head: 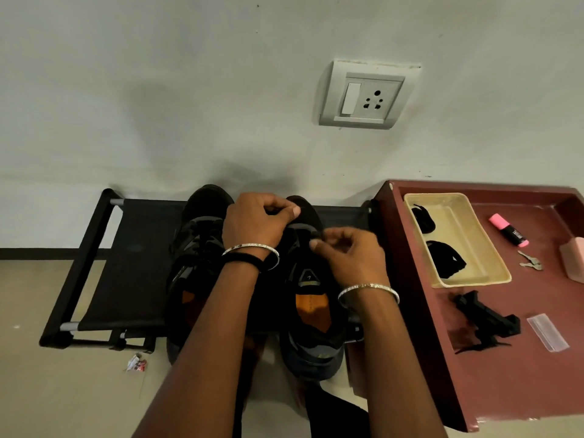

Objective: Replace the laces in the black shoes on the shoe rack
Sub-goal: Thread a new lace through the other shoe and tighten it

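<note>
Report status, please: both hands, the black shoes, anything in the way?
Left hand, right hand: both grips pinch front of right-side black fabric shoe, on black metal-framed rack. Lace itself not discernible. Left-side black shoe beside, not blocking.

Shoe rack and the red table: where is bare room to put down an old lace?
Free: the shoe rack's fabric between its left bar and the left shoe; the table's near part, on this side of the plastic sleeve. Crowded: the rack's middle, where left hand and right hand pinch at the right shoe; the tray, holding black bundles.
</note>
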